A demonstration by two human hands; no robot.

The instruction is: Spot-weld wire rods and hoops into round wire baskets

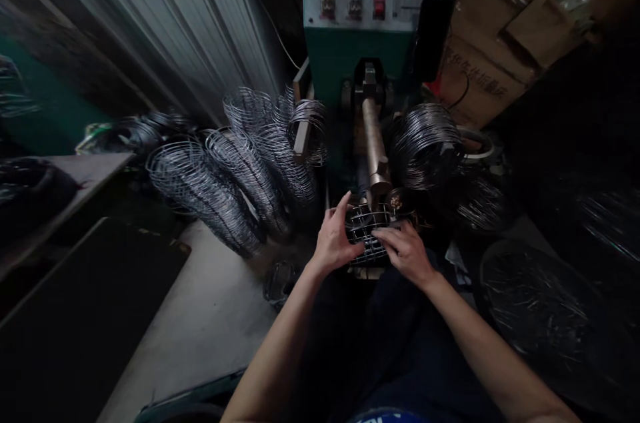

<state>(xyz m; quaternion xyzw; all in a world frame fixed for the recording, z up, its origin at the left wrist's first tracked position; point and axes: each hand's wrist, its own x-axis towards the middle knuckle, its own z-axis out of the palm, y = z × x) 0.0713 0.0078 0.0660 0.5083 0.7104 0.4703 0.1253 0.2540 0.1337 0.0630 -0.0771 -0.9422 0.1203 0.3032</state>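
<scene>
Fingers of the left hand (pixel 332 244) spread wide, those of the right hand (pixel 410 255) close together, grip unconfirmed, flank the wire cage (pixel 371 247) below the metal arm (pixel 373 136), apparently for steadiness

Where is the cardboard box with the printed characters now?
In the head view, the cardboard box is at the upper right, just right of the green machine, behind the right-hand wire coil.

Gridded metal wire piece (pixel 369 231) between the two hands (pixel 340 236).
</scene>
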